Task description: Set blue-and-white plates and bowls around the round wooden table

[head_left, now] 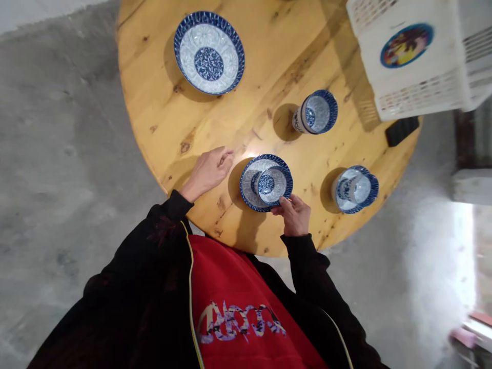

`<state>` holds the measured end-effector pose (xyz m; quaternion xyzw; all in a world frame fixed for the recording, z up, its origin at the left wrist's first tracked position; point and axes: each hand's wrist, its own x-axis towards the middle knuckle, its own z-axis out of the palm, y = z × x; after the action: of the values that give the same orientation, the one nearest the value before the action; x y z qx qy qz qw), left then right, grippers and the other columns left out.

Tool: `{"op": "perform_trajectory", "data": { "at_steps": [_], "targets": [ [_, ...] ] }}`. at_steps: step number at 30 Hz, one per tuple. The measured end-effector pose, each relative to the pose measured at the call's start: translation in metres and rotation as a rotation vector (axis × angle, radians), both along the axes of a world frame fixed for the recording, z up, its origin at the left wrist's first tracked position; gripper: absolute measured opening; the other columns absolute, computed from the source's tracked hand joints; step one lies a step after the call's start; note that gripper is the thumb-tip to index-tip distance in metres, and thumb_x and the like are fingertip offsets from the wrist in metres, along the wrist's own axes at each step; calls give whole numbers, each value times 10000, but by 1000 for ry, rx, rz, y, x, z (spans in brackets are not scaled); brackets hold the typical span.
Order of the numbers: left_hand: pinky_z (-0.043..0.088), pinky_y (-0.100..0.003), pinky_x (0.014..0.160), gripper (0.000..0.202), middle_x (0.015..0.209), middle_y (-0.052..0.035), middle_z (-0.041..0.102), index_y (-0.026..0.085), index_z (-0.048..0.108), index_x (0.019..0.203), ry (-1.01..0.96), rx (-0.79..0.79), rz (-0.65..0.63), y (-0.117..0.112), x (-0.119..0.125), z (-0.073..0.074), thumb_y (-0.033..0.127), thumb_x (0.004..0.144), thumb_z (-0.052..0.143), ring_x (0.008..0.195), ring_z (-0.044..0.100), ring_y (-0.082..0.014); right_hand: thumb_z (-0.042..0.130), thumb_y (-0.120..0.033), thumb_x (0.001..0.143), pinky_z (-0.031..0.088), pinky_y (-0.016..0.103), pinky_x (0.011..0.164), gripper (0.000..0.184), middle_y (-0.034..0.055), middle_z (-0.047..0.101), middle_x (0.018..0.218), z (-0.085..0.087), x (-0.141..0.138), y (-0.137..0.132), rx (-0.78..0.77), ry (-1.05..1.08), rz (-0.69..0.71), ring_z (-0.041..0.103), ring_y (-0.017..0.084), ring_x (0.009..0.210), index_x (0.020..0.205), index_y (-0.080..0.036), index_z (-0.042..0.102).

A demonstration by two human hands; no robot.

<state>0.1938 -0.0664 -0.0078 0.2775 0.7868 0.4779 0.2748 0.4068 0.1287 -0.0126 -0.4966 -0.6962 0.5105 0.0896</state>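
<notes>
Blue-rimmed small bowl [273, 187] has its edge apparently pinched between right fingers [285, 203]; left fingers [226, 161] curl inward.

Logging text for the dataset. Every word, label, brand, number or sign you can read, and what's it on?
None can be read with certainty.
Red shirt: large stylised chest print, letters too distorted to quote.
White basket: oval picture label, too blurred to make out any wording.
Small bowl in the right hand: blue pattern, no legible text.
</notes>
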Motion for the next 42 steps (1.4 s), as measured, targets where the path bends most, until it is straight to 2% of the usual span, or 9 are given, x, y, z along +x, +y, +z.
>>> {"op": "perform_trajectory", "data": {
  "at_steps": [5, 12, 17, 20, 23, 26, 33, 38, 42],
  "targets": [
    [511, -269, 754, 310, 875, -52, 738, 135, 668, 1114, -72, 8, 99, -29, 14, -10, 279, 972, 434, 809, 687, -158, 691, -403, 706, 510, 242, 422, 270, -47, 620, 541, 2, 0, -2, 9, -17, -5, 611, 139, 399, 811, -175, 594],
    [517, -273, 761, 350, 868, -52, 741, 120, 664, 1166, -94, -5, 98, -38, 21, -13, 307, 968, 443, 797, 683, -161, 689, -395, 698, 508, 234, 420, 263, -45, 616, 540, 3, -3, -6, 5, -23, -27, 612, 136, 396, 793, -176, 578],
    [498, -263, 736, 365, 871, -50, 735, 114, 672, 1168, -92, -18, 69, -44, 18, -10, 305, 949, 451, 768, 657, -152, 706, -459, 707, 528, 252, 440, 331, -44, 613, 535, 1, -2, -8, -11, -27, -35, 632, 150, 423, 818, -172, 585],
    [481, -258, 696, 359, 850, -41, 733, 124, 683, 1156, -74, -62, 49, -53, 17, -4, 304, 934, 464, 723, 631, -148, 717, -517, 718, 532, 261, 459, 438, -12, 657, 569, 6, 3, -14, -6, 0, -106, 644, 157, 456, 918, -137, 632],
    [482, -262, 702, 364, 823, -37, 732, 133, 690, 1147, -57, -107, 50, -66, 18, 0, 316, 939, 454, 727, 642, -156, 736, -537, 725, 540, 269, 496, 521, 20, 699, 625, 17, 15, -32, 29, 50, -204, 645, 151, 484, 1018, -112, 669],
    [496, -271, 766, 373, 870, -47, 751, 147, 683, 1170, -48, -146, 23, -79, 22, 1, 321, 952, 436, 803, 679, -171, 746, -561, 737, 533, 276, 509, 534, 34, 711, 655, 22, 26, -63, 40, 93, -251, 640, 152, 503, 1027, -117, 684],
    [501, -298, 863, 375, 1087, -74, 764, 183, 688, 1173, -6, -254, -65, -105, 44, 10, 313, 953, 414, 961, 704, -209, 726, -623, 728, 512, 286, 483, 547, 29, 696, 643, 10, 30, -134, -104, 164, -147, 612, 160, 487, 996, -147, 692],
    [507, -298, 881, 387, 1109, -71, 767, 191, 689, 1174, -37, -256, 24, -117, 71, 21, 326, 937, 415, 952, 712, -206, 683, -681, 720, 494, 295, 484, 596, 36, 683, 626, 6, 28, -150, -211, 166, 1, 589, 167, 480, 976, -144, 692],
    [519, -298, 864, 420, 1028, -77, 777, 171, 685, 1178, -51, -250, 100, -120, 97, 26, 353, 930, 398, 944, 718, -209, 679, -694, 688, 483, 306, 483, 606, 35, 667, 610, 8, 43, -148, -222, 199, 7, 587, 184, 491, 954, -151, 704]
  ]
}}
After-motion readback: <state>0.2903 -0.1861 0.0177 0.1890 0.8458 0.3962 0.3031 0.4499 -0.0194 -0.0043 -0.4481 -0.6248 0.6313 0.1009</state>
